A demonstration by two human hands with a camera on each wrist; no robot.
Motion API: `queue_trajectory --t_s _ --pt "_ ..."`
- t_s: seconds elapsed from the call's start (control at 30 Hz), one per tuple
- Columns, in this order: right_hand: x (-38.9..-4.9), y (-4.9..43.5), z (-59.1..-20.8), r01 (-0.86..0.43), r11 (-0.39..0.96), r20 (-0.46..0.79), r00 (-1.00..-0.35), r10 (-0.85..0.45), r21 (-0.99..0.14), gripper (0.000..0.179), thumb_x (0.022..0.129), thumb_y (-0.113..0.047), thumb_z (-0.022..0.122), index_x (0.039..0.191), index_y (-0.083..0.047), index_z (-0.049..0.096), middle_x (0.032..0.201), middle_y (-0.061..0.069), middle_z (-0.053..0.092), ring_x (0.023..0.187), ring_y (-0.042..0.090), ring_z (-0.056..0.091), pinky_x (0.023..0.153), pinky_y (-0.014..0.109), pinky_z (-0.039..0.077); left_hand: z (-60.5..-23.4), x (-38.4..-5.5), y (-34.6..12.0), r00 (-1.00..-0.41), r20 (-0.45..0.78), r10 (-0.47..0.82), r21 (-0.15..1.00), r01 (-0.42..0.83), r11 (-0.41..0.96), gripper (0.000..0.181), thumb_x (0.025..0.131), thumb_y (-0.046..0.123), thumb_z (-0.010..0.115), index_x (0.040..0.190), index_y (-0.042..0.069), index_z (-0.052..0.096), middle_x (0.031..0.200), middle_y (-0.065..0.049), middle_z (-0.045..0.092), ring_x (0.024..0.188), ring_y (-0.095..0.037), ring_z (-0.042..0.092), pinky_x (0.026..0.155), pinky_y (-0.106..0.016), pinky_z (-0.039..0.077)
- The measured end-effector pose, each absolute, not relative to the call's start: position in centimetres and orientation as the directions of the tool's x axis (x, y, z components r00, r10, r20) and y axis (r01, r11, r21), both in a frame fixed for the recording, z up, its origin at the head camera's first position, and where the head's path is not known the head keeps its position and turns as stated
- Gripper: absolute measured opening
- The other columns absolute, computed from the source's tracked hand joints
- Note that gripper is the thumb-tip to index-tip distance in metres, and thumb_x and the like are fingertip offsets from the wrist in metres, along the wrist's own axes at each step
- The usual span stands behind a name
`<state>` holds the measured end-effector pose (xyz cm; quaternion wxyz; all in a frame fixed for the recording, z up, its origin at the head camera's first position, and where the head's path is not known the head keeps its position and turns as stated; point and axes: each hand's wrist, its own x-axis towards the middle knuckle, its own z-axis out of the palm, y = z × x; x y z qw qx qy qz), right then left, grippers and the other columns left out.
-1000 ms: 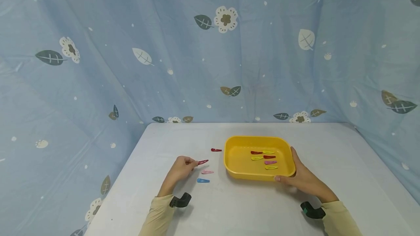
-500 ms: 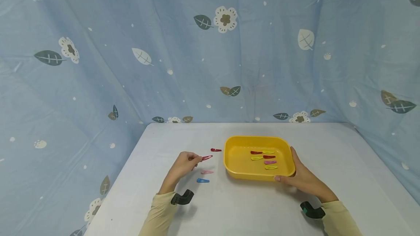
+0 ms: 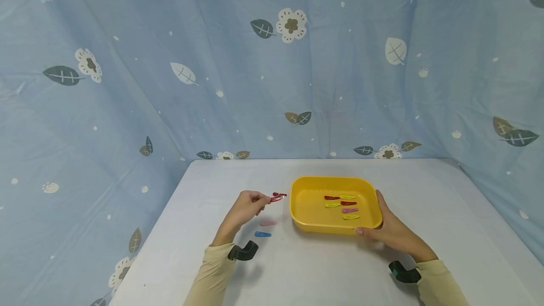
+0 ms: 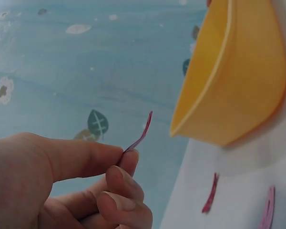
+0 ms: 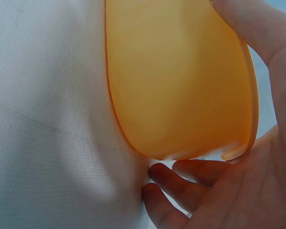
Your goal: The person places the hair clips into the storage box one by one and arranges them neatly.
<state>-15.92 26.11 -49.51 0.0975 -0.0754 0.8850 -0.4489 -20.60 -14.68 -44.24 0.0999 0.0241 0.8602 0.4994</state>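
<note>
My left hand [image 3: 245, 210] pinches a dark red snap hair clip [image 3: 277, 199] between thumb and fingertips, raised above the table left of a yellow tray [image 3: 306, 209]. In the left wrist view the held clip [image 4: 147, 128] points up, its narrow end free. Just behind it in the head view, another red hair clip [image 3: 278, 194] lies on the table. At the tray's right front corner my right hand [image 3: 395, 233] holds on, thumb over the front rim and fingers along the right side. The right wrist view shows the tray's outer wall [image 5: 176, 81] between thumb and fingers.
Inside the tray lie several hair clips: red [image 3: 348, 203], yellow [image 3: 351, 217] and pink [image 3: 350, 210]. A pale pink clip [image 3: 268, 223] and a blue clip [image 3: 263, 234] rest on the white table [image 3: 323, 268] near my left forearm. A patterned blue curtain [image 3: 340, 70] hangs behind.
My left hand has lifted the red hair clip and carried it right and away from me, toward the other red clip and the tray. The right hand and tray have stayed put.
</note>
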Motion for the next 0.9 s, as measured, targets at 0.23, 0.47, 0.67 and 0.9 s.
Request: queue_trajectory --t_s 0.23,0.47,0.67,0.9 --pt "-16.1 26.1 -49.6 -0.042 0.579 -0.109 -0.968 -0.224 -0.814 0.136 0.085 -0.045 0.082 0.161 -0.008 -0.025 0.169 0.032 0.008 0.15 0.051 0.028 0.116 0.074 0.025 -43.9 -20.8 -13.8 -0.975 -0.145 0.168 0.875 -0.047 0.481 0.029 0.102 0.024 0.064 0.105 -0.003 0.074 0.073 -0.001 0.056 0.067 -0.014 0.051 0.067 -0.027 0.041" --pt "-15.9 26.0 -49.4 -0.047 0.58 -0.104 -0.969 -0.225 -0.814 0.136 0.085 -0.045 0.082 0.161 -0.009 -0.026 0.169 0.033 0.01 0.149 0.051 0.032 0.116 0.073 0.028 -43.7 -20.9 -12.8 -0.965 -0.165 0.204 0.886 -0.054 0.46 0.028 0.102 0.029 0.064 0.102 0.003 0.074 0.072 0.0 0.055 0.067 -0.016 0.048 0.063 -0.026 0.037" --pt "-15.9 26.1 -49.4 -0.063 0.572 -0.088 -0.969 -0.233 -0.818 0.136 0.086 -0.043 0.081 0.16 -0.01 -0.027 0.168 0.033 0.012 0.146 0.05 0.037 0.115 0.072 0.031 -43.7 -21.2 -12.1 -0.96 -0.164 0.226 0.893 -0.047 0.448 0.029 0.101 0.029 0.065 0.102 0.002 0.074 0.071 0.001 0.055 0.067 -0.015 0.048 0.065 -0.027 0.037" --pt "-15.9 26.1 -49.4 -0.055 0.567 -0.095 -0.968 -0.232 -0.822 0.136 0.086 -0.043 0.082 0.16 -0.009 -0.026 0.169 0.033 0.008 0.15 0.052 0.029 0.116 0.074 0.026 -43.6 -21.6 -11.1 -0.952 -0.149 0.269 0.904 -0.021 0.426 0.033 0.102 0.027 0.064 0.108 -0.004 0.073 0.071 0.001 0.054 0.068 -0.015 0.047 0.065 -0.027 0.037"
